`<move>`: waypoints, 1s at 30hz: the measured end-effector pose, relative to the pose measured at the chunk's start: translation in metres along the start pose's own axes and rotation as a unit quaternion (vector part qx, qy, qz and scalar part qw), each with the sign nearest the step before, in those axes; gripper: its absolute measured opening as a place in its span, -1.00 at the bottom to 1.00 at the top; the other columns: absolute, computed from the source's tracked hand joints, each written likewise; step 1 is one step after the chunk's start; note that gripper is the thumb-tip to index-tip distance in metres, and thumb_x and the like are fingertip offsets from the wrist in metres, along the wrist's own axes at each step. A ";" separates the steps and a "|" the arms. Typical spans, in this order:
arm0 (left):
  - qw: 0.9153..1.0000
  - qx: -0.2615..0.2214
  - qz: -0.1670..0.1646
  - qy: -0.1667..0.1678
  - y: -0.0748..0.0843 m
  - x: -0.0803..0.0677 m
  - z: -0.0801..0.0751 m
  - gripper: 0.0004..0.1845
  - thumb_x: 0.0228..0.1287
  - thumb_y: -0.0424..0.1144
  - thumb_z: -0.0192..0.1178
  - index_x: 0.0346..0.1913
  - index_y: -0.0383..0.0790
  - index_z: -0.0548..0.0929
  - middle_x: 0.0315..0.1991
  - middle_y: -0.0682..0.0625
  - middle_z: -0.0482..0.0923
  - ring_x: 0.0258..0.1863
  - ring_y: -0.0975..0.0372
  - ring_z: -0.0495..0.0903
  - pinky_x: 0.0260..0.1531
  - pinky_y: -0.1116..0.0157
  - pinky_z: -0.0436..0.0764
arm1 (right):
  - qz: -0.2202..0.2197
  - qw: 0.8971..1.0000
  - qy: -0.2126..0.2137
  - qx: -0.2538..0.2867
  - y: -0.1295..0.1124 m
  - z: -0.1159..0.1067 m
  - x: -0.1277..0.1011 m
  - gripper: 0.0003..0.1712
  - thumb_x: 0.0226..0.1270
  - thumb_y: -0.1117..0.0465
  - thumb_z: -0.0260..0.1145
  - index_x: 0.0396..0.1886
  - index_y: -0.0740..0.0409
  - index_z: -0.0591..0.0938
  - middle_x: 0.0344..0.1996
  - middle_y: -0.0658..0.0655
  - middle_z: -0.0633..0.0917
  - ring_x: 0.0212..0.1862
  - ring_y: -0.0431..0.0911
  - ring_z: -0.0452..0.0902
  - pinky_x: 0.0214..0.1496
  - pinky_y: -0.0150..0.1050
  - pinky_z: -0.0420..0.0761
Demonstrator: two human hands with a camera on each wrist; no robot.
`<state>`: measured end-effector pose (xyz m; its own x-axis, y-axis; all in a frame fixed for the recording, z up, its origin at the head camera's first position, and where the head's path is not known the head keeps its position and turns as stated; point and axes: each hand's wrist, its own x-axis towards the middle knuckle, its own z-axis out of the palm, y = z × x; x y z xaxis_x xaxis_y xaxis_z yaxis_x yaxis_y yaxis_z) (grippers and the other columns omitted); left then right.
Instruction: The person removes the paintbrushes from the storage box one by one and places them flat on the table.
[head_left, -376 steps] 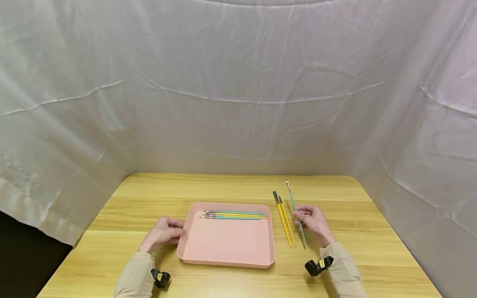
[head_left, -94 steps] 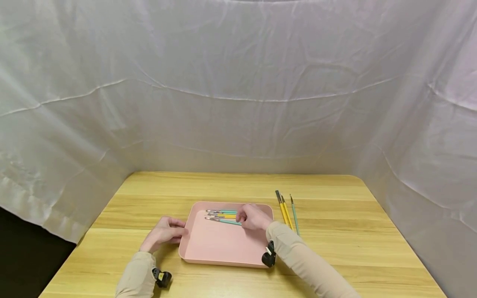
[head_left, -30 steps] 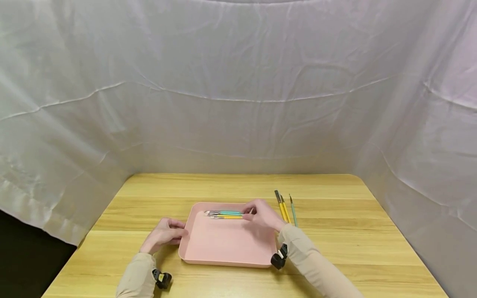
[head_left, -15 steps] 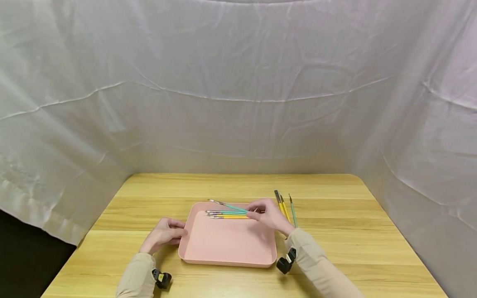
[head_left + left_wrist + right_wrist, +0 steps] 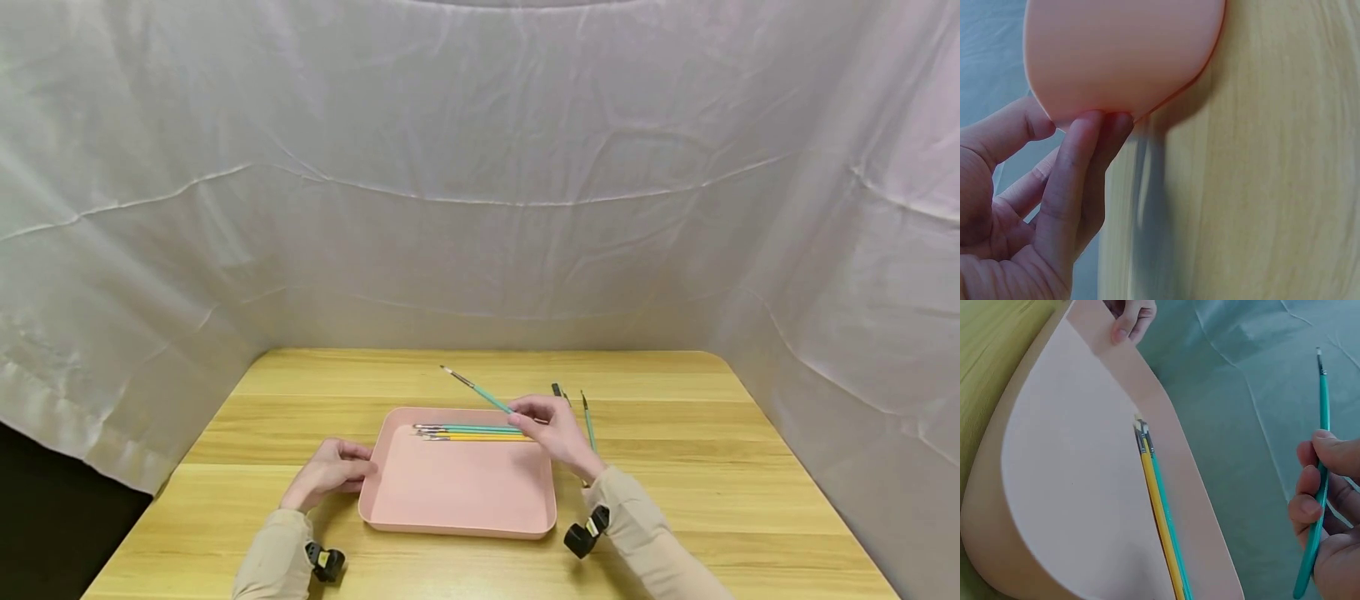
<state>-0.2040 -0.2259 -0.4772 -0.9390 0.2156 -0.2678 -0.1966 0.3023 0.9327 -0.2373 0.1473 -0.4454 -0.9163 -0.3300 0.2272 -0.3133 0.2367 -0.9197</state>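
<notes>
A pink tray point(image 5: 457, 496) lies on the wooden table point(image 5: 480, 375). My left hand point(image 5: 330, 471) holds its left rim with fingers point(image 5: 1085, 162) against the tray's side point(image 5: 1122, 56). My right hand point(image 5: 551, 429) pinches a teal paintbrush point(image 5: 480, 392) and holds it lifted above the tray's far right part, bristles pointing far-left; it shows in the right wrist view as the teal paintbrush point(image 5: 1317, 487). Yellow and teal brushes point(image 5: 468, 432) lie along the tray's far side, also seen as brushes point(image 5: 1160, 506) in the tray point(image 5: 1072, 506).
More brushes point(image 5: 587, 417) lie on the table right of the tray, partly behind my right hand. White cloth point(image 5: 480, 167) walls the table at the back and both sides. Small black cameras sit on both wrists.
My right hand has picked one teal brush out of the tray's row and raised it up and to the right. The left hand has stayed on the tray's rim.
</notes>
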 end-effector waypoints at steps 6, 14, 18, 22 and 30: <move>1.000 0.004 -0.003 0.005 0.000 0.000 0.000 -0.60 0.27 -0.44 0.25 0.07 -0.73 0.53 -0.25 -0.12 0.76 -0.35 0.30 0.71 -0.33 0.38 0.75 | 0.001 1.000 0.010 0.028 -0.002 -0.003 -0.003 -0.73 0.45 0.31 0.26 -0.04 0.49 0.64 -0.23 0.50 0.72 -0.39 -0.30 0.58 -0.34 -0.35 0.62; 1.000 0.002 -0.003 0.005 -0.001 0.001 0.000 -0.60 0.26 -0.45 0.25 0.06 -0.73 0.53 -0.24 -0.12 0.76 -0.34 0.28 0.71 -0.32 0.37 0.76 | -0.032 0.998 0.048 0.027 0.001 -0.006 -0.009 -0.79 0.47 0.34 0.23 -0.08 0.45 0.64 -0.26 0.48 0.73 -0.37 -0.34 0.58 -0.30 -0.37 0.63; 1.000 0.002 -0.004 0.006 -0.001 0.001 0.000 -0.60 0.26 -0.45 0.25 0.06 -0.72 0.53 -0.24 -0.12 0.76 -0.34 0.28 0.71 -0.31 0.36 0.76 | -0.030 0.997 0.063 0.032 0.003 -0.010 -0.011 -0.80 0.47 0.33 0.23 -0.09 0.42 0.64 -0.25 0.46 0.74 -0.31 -0.35 0.63 -0.25 -0.42 0.62; 1.000 0.004 -0.005 0.007 -0.001 0.001 0.000 -0.60 0.27 -0.45 0.25 0.06 -0.72 0.54 -0.25 -0.11 0.76 -0.34 0.28 0.71 -0.32 0.36 0.76 | -0.018 0.996 0.078 0.038 0.005 -0.015 -0.014 -0.80 0.48 0.31 0.22 -0.08 0.40 0.62 -0.24 0.40 0.76 -0.22 -0.33 0.66 -0.11 -0.42 0.62; 1.000 0.005 -0.001 0.006 -0.001 0.001 0.000 -0.61 0.27 -0.45 0.24 0.06 -0.73 0.54 -0.25 -0.12 0.76 -0.36 0.29 0.70 -0.34 0.38 0.75 | 0.029 0.992 0.115 0.051 0.010 -0.031 -0.021 -0.74 0.48 0.30 0.23 -0.02 0.46 0.58 -0.23 0.25 0.80 -0.21 -0.30 0.64 -0.11 -0.45 0.61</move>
<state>-0.2043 -0.2259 -0.4785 -0.9419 0.2039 -0.2669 -0.1958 0.3126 0.9295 -0.2288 0.1852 -0.4495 -0.9685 -0.0986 0.2286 -0.2417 0.1521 -0.9584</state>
